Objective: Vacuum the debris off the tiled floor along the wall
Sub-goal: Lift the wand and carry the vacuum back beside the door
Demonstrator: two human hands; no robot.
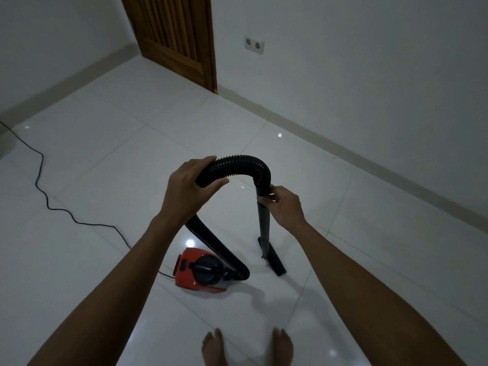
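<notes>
One red canister vacuum cleaner (pixel 202 272) with one black corrugated hose (pixel 237 166), one straight wand (pixel 264 223) and one flat floor nozzle (pixel 273 256). One black power cord (pixel 42 186) on the tiled floor (pixel 105 143). Two hands: left hand (pixel 188 191) and right hand (pixel 286 207). Two bare feet (pixel 214 348). One wooden door (pixel 174 38). One double wall socket (pixel 254 44) with two outlets.

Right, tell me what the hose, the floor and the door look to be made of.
Hose: looks like flexible black plastic, matte; its close ribs and tight bend suggest that.
Floor: seemingly glazed white tile, polished; grout lines and bright light reflections show.
Door: apparently brown wood with slatted panels and a slight sheen; solid wood or veneer cannot be told.
</notes>
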